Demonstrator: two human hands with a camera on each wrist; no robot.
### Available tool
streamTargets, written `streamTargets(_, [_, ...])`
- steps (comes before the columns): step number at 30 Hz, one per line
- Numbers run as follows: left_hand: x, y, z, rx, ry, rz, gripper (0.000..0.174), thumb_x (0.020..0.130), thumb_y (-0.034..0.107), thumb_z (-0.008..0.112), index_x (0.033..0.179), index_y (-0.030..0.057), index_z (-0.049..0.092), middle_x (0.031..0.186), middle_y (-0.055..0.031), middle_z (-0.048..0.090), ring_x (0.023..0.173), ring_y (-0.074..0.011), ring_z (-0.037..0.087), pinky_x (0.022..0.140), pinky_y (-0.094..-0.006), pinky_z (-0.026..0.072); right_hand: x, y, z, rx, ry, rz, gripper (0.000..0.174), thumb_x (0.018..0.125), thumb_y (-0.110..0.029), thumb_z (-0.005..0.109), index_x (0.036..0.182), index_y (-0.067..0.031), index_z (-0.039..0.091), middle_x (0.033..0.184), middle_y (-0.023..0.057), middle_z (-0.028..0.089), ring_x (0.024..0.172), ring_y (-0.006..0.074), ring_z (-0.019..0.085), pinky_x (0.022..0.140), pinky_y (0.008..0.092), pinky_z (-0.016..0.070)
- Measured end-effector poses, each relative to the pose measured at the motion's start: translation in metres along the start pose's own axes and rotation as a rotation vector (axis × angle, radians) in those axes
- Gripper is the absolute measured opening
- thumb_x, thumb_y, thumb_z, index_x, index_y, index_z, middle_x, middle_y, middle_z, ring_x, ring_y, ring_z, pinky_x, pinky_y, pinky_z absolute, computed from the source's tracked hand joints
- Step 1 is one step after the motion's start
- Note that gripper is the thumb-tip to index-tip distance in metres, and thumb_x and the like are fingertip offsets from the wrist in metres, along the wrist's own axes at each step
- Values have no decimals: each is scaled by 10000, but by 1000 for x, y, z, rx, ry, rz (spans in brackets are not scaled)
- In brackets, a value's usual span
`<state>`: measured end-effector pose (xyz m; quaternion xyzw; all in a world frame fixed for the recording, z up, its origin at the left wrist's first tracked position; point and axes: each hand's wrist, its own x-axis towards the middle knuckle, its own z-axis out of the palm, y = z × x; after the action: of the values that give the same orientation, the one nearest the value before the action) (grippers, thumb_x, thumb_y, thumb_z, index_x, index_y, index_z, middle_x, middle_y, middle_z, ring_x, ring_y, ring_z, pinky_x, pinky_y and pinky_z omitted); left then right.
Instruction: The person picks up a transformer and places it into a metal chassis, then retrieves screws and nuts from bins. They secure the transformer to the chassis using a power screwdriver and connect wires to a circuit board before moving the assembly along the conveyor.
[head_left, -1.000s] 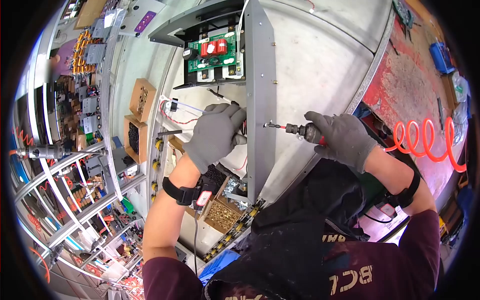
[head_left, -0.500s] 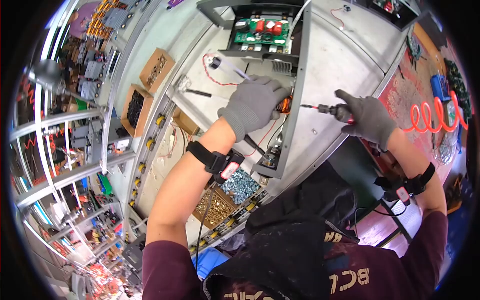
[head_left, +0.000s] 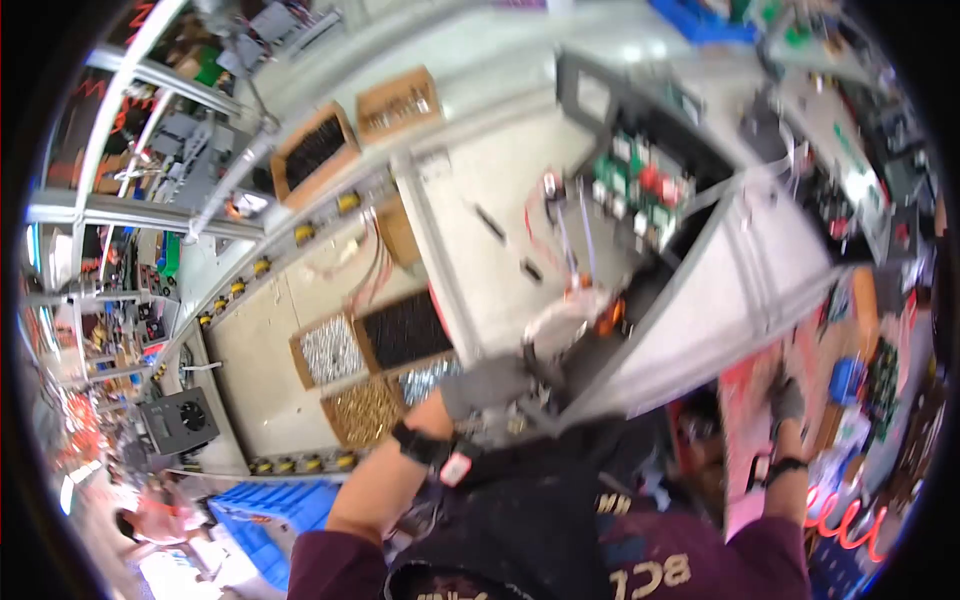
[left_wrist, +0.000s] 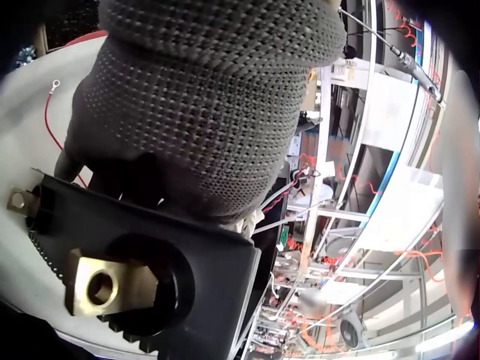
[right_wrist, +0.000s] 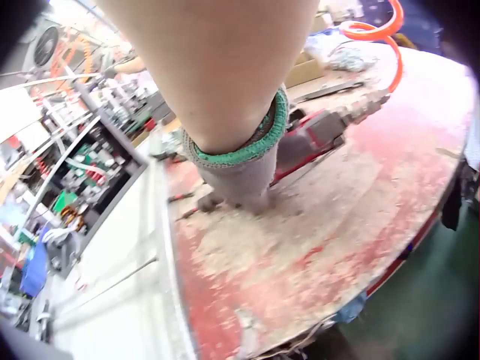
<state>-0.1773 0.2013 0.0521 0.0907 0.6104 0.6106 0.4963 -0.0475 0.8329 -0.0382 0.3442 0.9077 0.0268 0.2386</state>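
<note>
My gloved left hand (head_left: pixel 490 388) grips the near end of a dark metal chassis (head_left: pixel 640 345), which stands tilted across the bench. Close up in the left wrist view, the fingers go over the edge of its black end panel (left_wrist: pixel 214 259), with a brass terminal (left_wrist: pixel 112 289) sticking out below them. A green circuit board (head_left: pixel 635 180) sits inside the chassis. Off to the right, my gloved right hand (head_left: pixel 788 402) is down at a worn red tabletop, holding a red and black air screwdriver (right_wrist: pixel 315 142) low over that surface; its fingertips are mostly hidden.
Boxes of gold screws (head_left: pixel 365 410), silver screws (head_left: pixel 330 350) and black parts (head_left: pixel 405 332) stand left of the chassis. A coiled orange air hose (right_wrist: pixel 375 31) runs to the screwdriver. A blue crate (head_left: pixel 265 525) stands at lower left. Loose wires (head_left: pixel 540 225) lie near the circuit board.
My right hand has carried the screwdriver from the chassis side to the red tabletop. My left hand has moved from inside the chassis to its near end, and the chassis is turned. The view has swung.
</note>
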Motion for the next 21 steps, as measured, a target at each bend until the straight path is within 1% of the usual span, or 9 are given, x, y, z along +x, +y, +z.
streamTargets(2, [0, 10, 2, 80, -18, 76, 342, 830, 142, 510, 1122, 15, 635, 1071, -88, 647, 1009, -176, 577, 931, -301, 430, 12, -56, -47, -2, 328, -198, 465, 816, -280, 616, 1220, -67, 531, 1186, 200, 541, 1026, 399, 564, 860, 471, 463])
streamTargets(4, [-4, 1, 3, -145, -14, 6, 376, 805, 103, 517, 1136, -55, 602, 1133, -115, 628, 1073, -202, 556, 969, -293, 399, 30, -142, -125, 337, 534, -691, 491, 790, -228, 651, 1227, -45, 521, 1145, 186, 543, 988, 377, 572, 830, 426, 480])
streamTargets(5, [-6, 1, 5, -201, 24, 0, 367, 810, 105, 526, 1131, -52, 605, 1121, -110, 629, 1055, -196, 561, 960, -291, 404, 15, -181, -190, 354, 578, -726, 491, 790, -228, 651, 1227, -45, 521, 1145, 186, 543, 988, 377, 572, 830, 426, 480])
streamTargets(8, [-11, 9, 20, -445, 120, -59, 346, 862, 169, 564, 1127, -47, 610, 1049, -88, 641, 983, -172, 583, 905, -277, 437, -111, -363, -363, 686, 552, -1318, 424, 790, -181, 652, 1155, -5, 530, 1065, 182, 566, 911, 347, 588, 770, 364, 478])
streamTargets(10, [-15, 24, 29, -455, 238, -153, 505, 879, 420, 618, 1107, -31, 630, 982, -55, 652, 869, -101, 576, 783, -263, 474, -141, -441, -416, 691, 532, -1567, 424, 800, -192, 658, 1154, 0, 527, 1061, 169, 575, 915, 318, 593, 781, 357, 480])
streamTargets(13, [-5, 5, 33, -214, 341, -89, 552, 851, 465, 634, 1116, -20, 639, 945, -64, 674, 846, -120, 607, 768, -273, 482, -180, -567, -463, 730, 410, -1767, 508, 833, -322, 652, 1201, 1, 514, 1030, 142, 590, 899, 239, 592, 791, 337, 480])
streamTargets(14, [1, -5, 32, -196, 354, -86, 563, 841, 478, 640, 1115, -15, 644, 938, -67, 680, 843, -125, 616, 765, -273, 483, -204, -603, -473, 786, 338, -1765, 423, 853, -240, 642, 1194, -22, 519, 1002, 82, 589, 915, 157, 556, 778, 304, 458])
streamTargets(19, [-3, 7, 33, -191, 391, -61, 549, 841, 481, 636, 1083, -12, 663, 906, -66, 685, 803, -124, 618, 758, -262, 476, -282, -727, -492, 1164, -238, -1671, 394, 859, -331, 633, 1132, -54, 574, 965, 54, 593, 852, 126, 566, 720, 287, 477])
streamTargets(21, [-1, 5, 29, -177, 367, -64, 556, 843, 486, 630, 1092, -10, 658, 919, -77, 685, 822, -136, 620, 769, -265, 473, -289, -744, -499, 1229, -391, -1596, 302, 822, -300, 674, 936, -23, 631, 852, 84, 635, 733, 140, 599, 672, 299, 502])
